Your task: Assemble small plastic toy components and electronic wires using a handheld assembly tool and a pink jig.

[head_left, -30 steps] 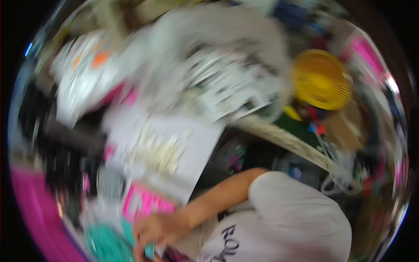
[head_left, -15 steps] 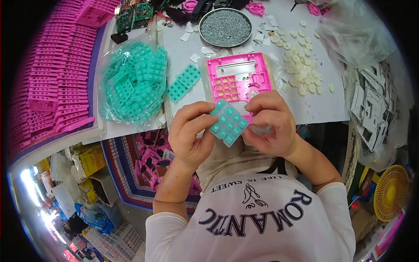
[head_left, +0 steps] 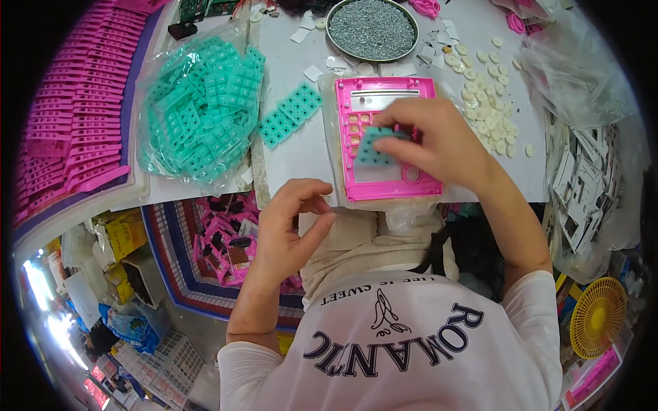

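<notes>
My right hand (head_left: 439, 140) pinches a teal rubber keypad (head_left: 373, 149), its dotted back facing up, over a pink plastic casing (head_left: 394, 191). The keypad partly covers the casing's grid of key holes; whether it touches the casing I cannot tell. My left hand (head_left: 288, 226) is in front of the table's near edge with fingers curved and thumb apart, holding nothing. Left of the casing, more teal keypads (head_left: 290, 115) lie dotted side up on the table.
A clear bag of teal keypads (head_left: 202, 109) stands at the left, beside stacked pink casings (head_left: 82, 103). Behind the casing sits a round tin of small metal screws (head_left: 372, 31). Cream discs (head_left: 490, 113) are scattered at the right, near bagged white parts (head_left: 589, 178).
My left hand has let go of the keypad and drawn slightly down. My right hand has carried it forward over the casing, turned from numbered side to dotted side up.
</notes>
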A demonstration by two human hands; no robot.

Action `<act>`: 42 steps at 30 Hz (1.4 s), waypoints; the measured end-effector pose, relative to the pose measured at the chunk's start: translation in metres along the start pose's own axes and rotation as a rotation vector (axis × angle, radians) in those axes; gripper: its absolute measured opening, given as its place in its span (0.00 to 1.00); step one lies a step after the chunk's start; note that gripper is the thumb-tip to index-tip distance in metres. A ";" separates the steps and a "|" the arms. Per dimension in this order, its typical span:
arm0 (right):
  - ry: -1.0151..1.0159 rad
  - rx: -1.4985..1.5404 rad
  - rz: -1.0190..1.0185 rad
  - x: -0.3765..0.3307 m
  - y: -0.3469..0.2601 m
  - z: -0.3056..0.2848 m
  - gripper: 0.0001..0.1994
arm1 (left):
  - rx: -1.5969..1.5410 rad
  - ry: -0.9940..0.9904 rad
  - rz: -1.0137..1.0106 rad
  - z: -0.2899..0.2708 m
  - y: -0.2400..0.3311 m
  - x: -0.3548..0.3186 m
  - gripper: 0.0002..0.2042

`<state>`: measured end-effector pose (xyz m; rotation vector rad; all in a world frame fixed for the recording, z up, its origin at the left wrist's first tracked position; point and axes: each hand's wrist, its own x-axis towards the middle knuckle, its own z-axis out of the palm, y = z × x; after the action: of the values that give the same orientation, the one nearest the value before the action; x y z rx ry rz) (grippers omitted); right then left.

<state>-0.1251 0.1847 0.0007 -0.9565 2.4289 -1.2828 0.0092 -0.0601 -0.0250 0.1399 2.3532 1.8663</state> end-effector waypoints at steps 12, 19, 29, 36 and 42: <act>-0.223 -0.176 0.158 0.043 0.006 0.005 0.13 | 0.069 0.061 -0.003 -0.012 -0.014 -0.008 0.16; 0.058 -0.491 -0.116 0.002 -0.011 0.012 0.29 | 0.136 0.110 0.043 -0.017 -0.015 -0.008 0.15; -0.272 -0.666 -0.124 -0.025 -0.013 0.049 0.52 | 0.680 0.131 0.401 -0.086 0.053 0.098 0.11; -0.302 -0.654 -0.101 -0.022 -0.020 0.048 0.53 | 1.316 0.230 0.005 -0.202 0.025 0.297 0.14; -0.278 -0.654 -0.108 -0.025 -0.015 0.047 0.52 | 0.497 0.342 -0.720 -0.215 -0.045 0.390 0.14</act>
<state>-0.0770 0.1636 -0.0173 -1.3244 2.6214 -0.3158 -0.4103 -0.2166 -0.0393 -0.9144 2.5258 1.0118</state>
